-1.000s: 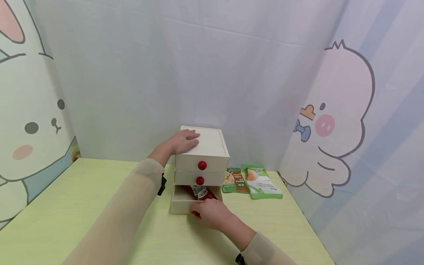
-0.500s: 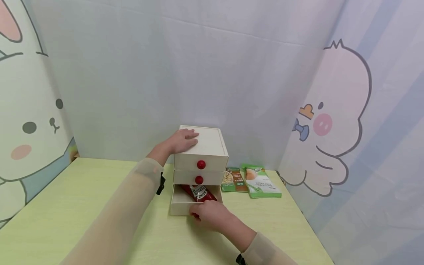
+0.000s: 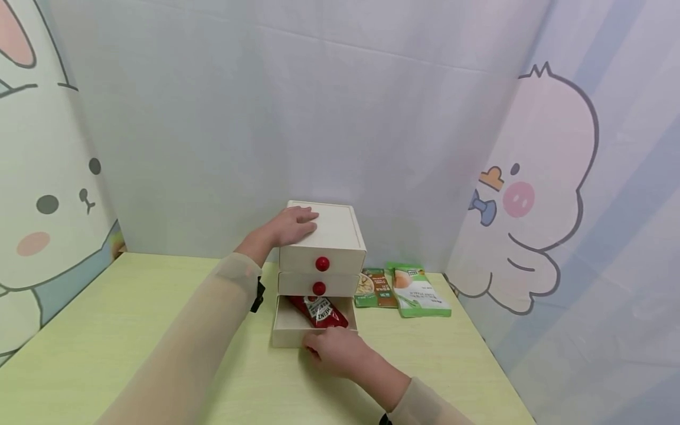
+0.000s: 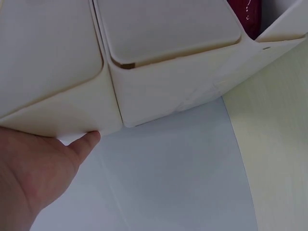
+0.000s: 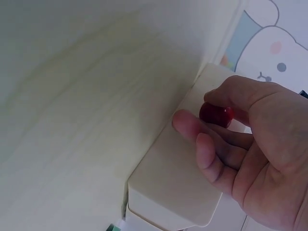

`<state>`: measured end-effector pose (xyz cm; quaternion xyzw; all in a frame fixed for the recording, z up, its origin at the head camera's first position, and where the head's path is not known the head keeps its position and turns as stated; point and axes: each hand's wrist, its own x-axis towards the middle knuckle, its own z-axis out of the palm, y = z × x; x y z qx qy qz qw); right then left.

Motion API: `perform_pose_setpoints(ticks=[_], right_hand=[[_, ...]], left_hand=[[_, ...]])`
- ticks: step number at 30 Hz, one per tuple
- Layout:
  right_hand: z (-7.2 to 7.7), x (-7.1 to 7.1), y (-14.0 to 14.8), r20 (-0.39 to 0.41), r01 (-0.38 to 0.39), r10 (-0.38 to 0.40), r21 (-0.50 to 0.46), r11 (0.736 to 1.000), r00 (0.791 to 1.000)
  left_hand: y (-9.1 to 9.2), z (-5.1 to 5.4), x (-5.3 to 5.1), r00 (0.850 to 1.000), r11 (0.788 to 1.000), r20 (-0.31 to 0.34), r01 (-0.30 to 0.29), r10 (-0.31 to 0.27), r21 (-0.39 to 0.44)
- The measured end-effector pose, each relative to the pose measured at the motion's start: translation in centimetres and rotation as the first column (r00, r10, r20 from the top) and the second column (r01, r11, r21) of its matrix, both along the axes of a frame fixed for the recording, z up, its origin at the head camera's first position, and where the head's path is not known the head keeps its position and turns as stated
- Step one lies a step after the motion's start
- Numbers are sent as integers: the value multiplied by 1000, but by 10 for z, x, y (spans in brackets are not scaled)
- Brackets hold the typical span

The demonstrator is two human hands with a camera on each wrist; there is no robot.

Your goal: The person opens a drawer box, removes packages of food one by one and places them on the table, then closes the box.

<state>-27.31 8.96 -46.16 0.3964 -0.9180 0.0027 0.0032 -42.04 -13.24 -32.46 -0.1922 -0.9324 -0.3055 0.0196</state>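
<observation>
A white drawer cabinet with three stacked drawers stands at the back middle of the table. My left hand rests on its top near the left edge, fingers extended; the left wrist view has this hand against the cabinet's side. The bottom drawer is pulled out, and a red Heinz ketchup pouch lies slanted inside, its back end hidden under the middle drawer. Low at the drawer's front, my right hand pinches the red knob between thumb and fingers.
Right of the cabinet lie a brown-and-green food packet and a white-and-green packet on the pale table. A curtain with cartoon animals hangs close behind. The two upper drawers are closed.
The bottom drawer has slid a little further out towards me with my right hand, showing more of the ketchup pouch. My left hand has stayed on the cabinet top.
</observation>
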Motion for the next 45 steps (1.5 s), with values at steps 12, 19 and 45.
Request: perform_pose_setpoints(ticks=[12,19,45], right_hand=[[-1,12,0,-16,-26,26,18,1000,1000],[2,18,1,-2,-25,25,23,999,1000],[6,36,4,19,-34,34,51,998,999]], left_hand=[[-1,1,2,1000,1000,6,-1,1,7],[0,0,1,1000,1000,10,-5,5,7],[-1,-1,1,1000,1000,9,6,-6,11]])
